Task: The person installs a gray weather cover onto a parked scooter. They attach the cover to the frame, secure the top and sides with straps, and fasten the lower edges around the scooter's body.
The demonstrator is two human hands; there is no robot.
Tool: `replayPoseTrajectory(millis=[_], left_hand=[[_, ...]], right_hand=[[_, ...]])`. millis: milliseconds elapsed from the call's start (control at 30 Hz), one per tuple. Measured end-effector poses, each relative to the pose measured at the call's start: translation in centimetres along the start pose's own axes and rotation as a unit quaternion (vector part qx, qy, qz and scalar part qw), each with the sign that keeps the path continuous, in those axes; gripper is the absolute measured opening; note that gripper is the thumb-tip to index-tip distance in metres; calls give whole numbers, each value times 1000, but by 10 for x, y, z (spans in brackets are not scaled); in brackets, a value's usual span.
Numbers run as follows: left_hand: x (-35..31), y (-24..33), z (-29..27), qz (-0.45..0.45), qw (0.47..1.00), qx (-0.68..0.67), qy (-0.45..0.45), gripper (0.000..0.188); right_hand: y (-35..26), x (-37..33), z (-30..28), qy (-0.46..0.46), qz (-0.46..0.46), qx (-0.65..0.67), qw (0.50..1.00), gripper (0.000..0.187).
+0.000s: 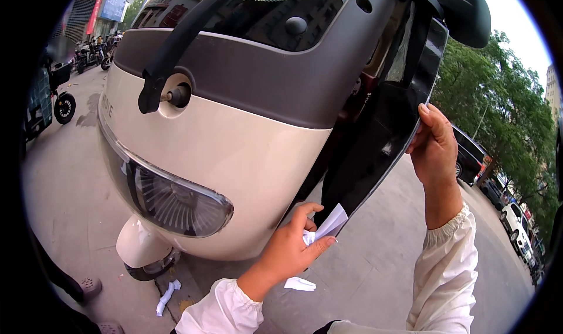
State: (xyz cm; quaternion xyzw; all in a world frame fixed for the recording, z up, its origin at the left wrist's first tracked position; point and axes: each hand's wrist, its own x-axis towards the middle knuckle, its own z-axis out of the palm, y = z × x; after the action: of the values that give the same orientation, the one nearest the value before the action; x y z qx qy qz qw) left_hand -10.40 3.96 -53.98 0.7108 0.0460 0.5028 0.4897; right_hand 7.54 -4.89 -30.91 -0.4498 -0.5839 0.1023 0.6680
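Observation:
A small cream and dark-brown three-wheeled enclosed vehicle [234, 140] fills the middle, its front toward me. Its black-lined door [375, 140] stands ajar on the right side. My right hand [434, 143] is closed round the door's outer edge, about halfway up, thumb on the near side and fingers partly hidden behind. Lower down, my left hand [287, 243] is closed on a folded, crumpled piece of white paper [331, 221], which lies close against the door's lower edge.
A crumpled white paper strip [168, 297] and another paper scrap [300, 284] lie on the pavement. The vehicle's mirror [469, 14] juts out above the door. Another person's shoe [90, 288] is at lower left. Parked cars [516, 225] line the right, scooters [88, 55] the left.

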Motion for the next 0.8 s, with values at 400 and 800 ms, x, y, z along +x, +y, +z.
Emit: replayPoseTrajectory(millis=[400, 800], left_hand=[[-3, -11, 10, -58, 996, -63, -8, 24], [-4, 4, 0, -44, 997, -34, -57, 25]], right_hand=[[43, -76, 6, -147, 99, -111, 978, 85], [55, -109, 47, -44, -37, -412, 909, 24]])
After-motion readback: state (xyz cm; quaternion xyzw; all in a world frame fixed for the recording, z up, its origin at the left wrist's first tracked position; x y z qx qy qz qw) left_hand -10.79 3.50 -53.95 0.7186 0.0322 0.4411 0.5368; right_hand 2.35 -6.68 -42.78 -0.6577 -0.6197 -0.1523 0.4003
